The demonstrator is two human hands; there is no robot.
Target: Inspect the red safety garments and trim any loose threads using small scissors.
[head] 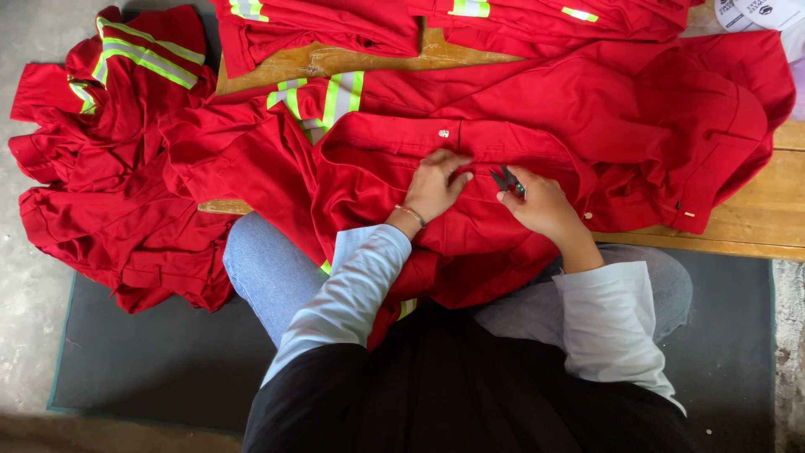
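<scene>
1. A wooden bench (755,214) runs across the far side of the scene, mostly buried under red cloth; bare wood shows at the right and in a gap at the far middle.
2. A dark mat (159,361) covers the near floor, with grey concrete beyond its left and right edges.
3. The red garment (604,109) lies spread over the bench in the middle, its near edge falling onto the person's lap. It has a snap stud (444,132) on a band just beyond the hands and reflective yellow and silver stripes (335,99) at its left shoulder.
4. A heap of red clothes (109,176) with the same kind of striping hangs off the bench's left end down to the mat.
5. More folded red pieces (335,21) lie along the far edge.
6. The person sits at the near side, in a dark top with pale sleeves, blue jeans showing at the left knee.
7. The left hand (436,184) lies flat on the garment, fingers bent and pressing the cloth just near the band; it grips nothing. A thin bracelet (410,214) circles its wrist.
8. The right hand (541,205) rests on the garment just right of the left, fingers closed around small thread snips (506,178).
9. The snips' dark blades point left and far, toward the left fingertips, close to the cloth between the two hands.
10. White paper (767,13) shows at the far right corner.
</scene>
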